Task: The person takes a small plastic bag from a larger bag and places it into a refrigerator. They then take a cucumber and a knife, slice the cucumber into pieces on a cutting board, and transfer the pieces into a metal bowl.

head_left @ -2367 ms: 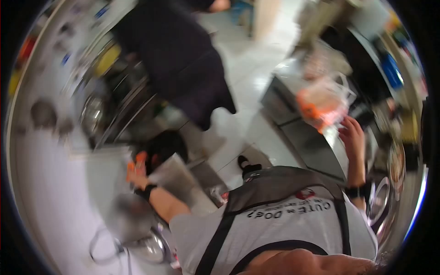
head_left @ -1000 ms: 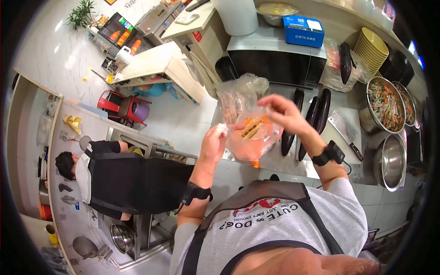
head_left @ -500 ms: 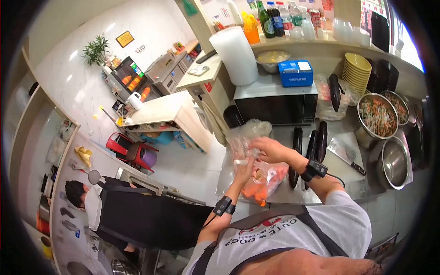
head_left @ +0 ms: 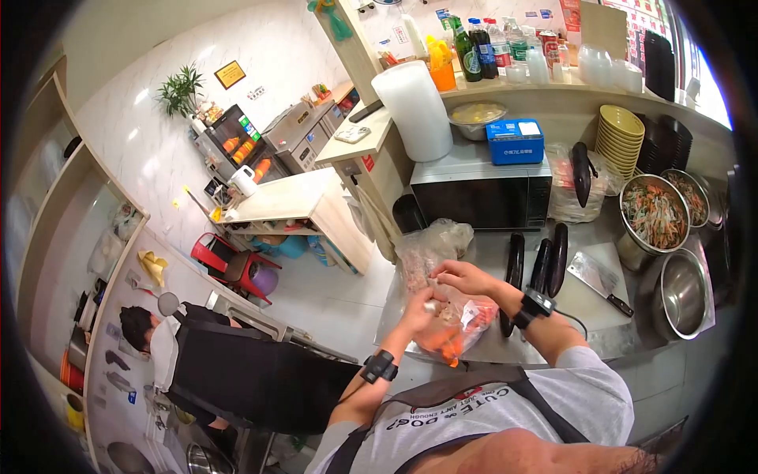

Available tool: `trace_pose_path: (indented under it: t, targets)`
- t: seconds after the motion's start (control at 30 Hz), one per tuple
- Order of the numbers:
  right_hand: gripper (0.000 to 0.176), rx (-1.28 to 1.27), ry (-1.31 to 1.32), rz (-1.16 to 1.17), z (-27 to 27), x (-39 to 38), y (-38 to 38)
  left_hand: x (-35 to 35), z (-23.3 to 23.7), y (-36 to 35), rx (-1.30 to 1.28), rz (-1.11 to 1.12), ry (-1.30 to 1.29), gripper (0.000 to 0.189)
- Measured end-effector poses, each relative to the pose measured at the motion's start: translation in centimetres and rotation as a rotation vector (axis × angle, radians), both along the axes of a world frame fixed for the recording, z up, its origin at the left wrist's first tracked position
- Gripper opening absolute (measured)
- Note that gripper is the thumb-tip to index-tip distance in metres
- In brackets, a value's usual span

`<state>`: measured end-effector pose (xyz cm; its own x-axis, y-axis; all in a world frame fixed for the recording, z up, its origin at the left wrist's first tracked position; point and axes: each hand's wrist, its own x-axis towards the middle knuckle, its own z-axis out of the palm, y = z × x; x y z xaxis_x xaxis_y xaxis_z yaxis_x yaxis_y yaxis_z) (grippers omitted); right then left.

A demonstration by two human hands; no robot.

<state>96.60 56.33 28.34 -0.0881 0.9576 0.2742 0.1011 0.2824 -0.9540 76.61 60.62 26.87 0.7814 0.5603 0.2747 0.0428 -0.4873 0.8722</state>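
Note:
My left hand [head_left: 420,306] is closed at the upper edge of a clear plastic bag [head_left: 452,328] with orange pieces inside. Just to its right, my right hand [head_left: 464,276] has its fingers bent over the same bag's top; whatever lies between its fingertips is too small to make out. Behind both hands rests another clear bag [head_left: 426,249] with pale pinkish contents. Dark eggplants [head_left: 515,272] lie on the counter to the right, near a cleaver [head_left: 594,278] on a white board.
A microwave [head_left: 482,193] with a blue box [head_left: 515,142] stands behind the bags. Steel bowls [head_left: 682,294] and a pot of shredded food [head_left: 654,215] are at the right. A person in black [head_left: 237,371] bends over at the left.
The view has tilted slightly, so the counter appears lower. My hands have shifted a little at the bag's top, and the white strip between them shows less.

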Motion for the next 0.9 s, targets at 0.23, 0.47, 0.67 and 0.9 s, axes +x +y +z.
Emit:
trace_pose_path:
  t: [0.23,0.47,0.67,0.9]
  targets:
    - [0.037,-0.24,-0.442,0.276,-4.0,1.2,2.7,1.4,-1.4,-1.5,0.99,0.48,0.235,0.011]
    - [0.022,-0.399,0.101,0.029,-4.7,0.5,2.3,0.8,1.2,-3.0,1.052,0.581,0.161,0.008]
    - [0.021,0.287,-0.67,-0.545,-7.0,1.5,3.9,-0.6,0.0,-5.4,1.004,0.322,0.181,0.017]
    - [0.031,-0.415,-0.711,-0.642,-15.4,5.2,7.8,-4.5,-7.3,-6.9,0.864,-0.003,0.322,0.025]
